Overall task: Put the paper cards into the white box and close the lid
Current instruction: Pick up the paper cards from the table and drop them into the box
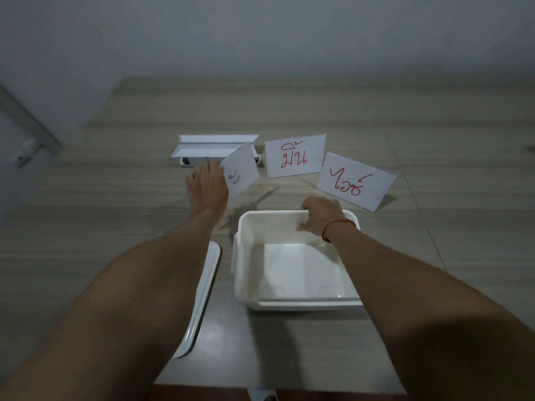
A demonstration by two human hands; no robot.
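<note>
The open white box sits in front of me, with what looks like a flat white sheet on its floor. My right hand grips its far rim. My left hand holds a white paper card with red marks, tilted above the table beyond the box. Two more folded cards with red writing stand behind the box: one in the middle, one to the right. The white lid lies flat left of the box, partly under my left forearm.
A white card holder on a small device stands at the back, just behind my left hand. The wooden table ends at a pale wall behind and at its near edge below my arms.
</note>
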